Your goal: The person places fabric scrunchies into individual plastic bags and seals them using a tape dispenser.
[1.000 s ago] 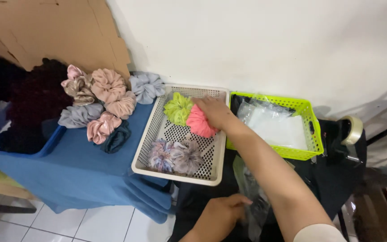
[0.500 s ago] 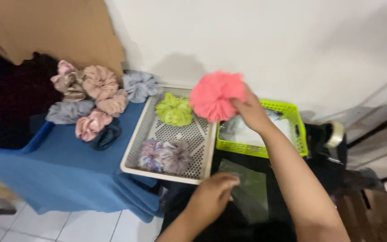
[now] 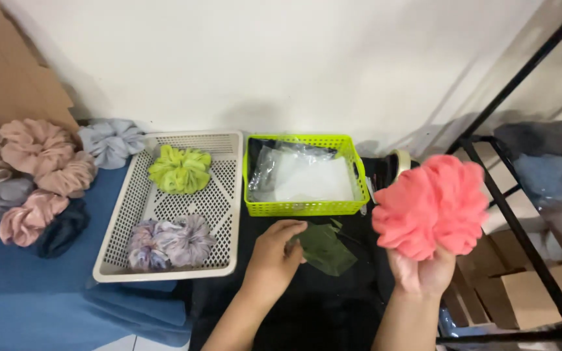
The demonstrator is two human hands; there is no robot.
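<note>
My right hand (image 3: pixel 422 273) holds a coral-pink scrunchie (image 3: pixel 432 205) up in the air, to the right of the green basket (image 3: pixel 304 208). Lower down, my left hand (image 3: pixel 273 255) rests on the black surface and pinches the edge of a clear plastic bag (image 3: pixel 323 246) lying flat there. The cream mesh tray (image 3: pixel 121 209) to the left holds a lime-green scrunchie (image 3: pixel 179 168) and a purple-grey tie-dye scrunchie (image 3: pixel 167 240).
Clear plastic bags (image 3: pixel 302 175) fill the green basket. Pink, grey and dark scrunchies (image 3: pixel 40 172) are heaped on the blue cloth (image 3: pixel 27 305) at left. A tape roll (image 3: pixel 399 161) sits behind the basket. A black metal rack (image 3: pixel 512 195) and cardboard boxes (image 3: pixel 521 292) stand at right.
My right hand lifted the pink scrunchie out of the cream tray and carried it rightward, past the green basket. My left hand slid onto the plastic bag. The view swung right.
</note>
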